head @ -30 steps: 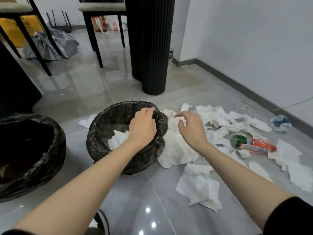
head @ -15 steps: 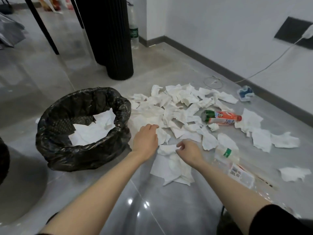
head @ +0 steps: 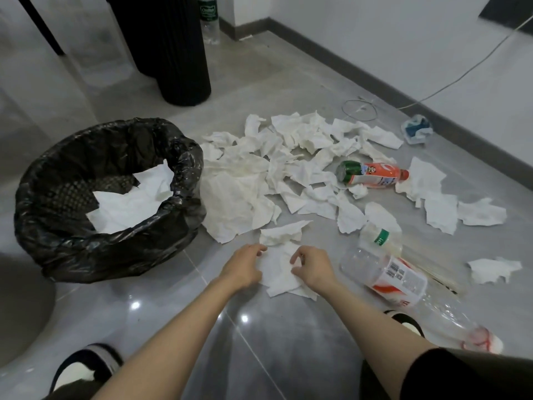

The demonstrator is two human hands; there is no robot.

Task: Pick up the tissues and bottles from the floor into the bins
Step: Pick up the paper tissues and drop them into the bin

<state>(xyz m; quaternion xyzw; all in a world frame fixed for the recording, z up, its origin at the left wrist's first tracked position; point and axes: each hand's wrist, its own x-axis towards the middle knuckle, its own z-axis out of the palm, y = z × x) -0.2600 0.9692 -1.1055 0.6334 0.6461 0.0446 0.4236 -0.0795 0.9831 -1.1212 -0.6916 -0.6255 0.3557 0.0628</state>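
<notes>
Currently: both hands on 1 tissue, bin to the left

Closest in: 2 slippers at the bottom edge, both forearms reaching out over the glossy grey floor. Left hand and right hand sit either side of the nearest tissue, which lies on the floor. Left fingers are curled onto its left edge. Right thumb and fingers are curled in a pinch on its right part. So both grips are closed on that 1 sheet.

Just right of the right hand is a clear bottle on its side with a red-white label. A small bottle with a green band lies just beyond it.

Left of the hands is the bin, black liner, with a few white tissues inside. Beyond the hands, touching the bin's right side, is the tissue pile, crumpled and spread toward the wall. An orange bottle lies on its side at the pile's right edge. Loose tissues lie apart further right.

Far end: a blue-white packet by the skirting, a cable down the wall, a black ribbed column with an upright bottle behind it.
</notes>
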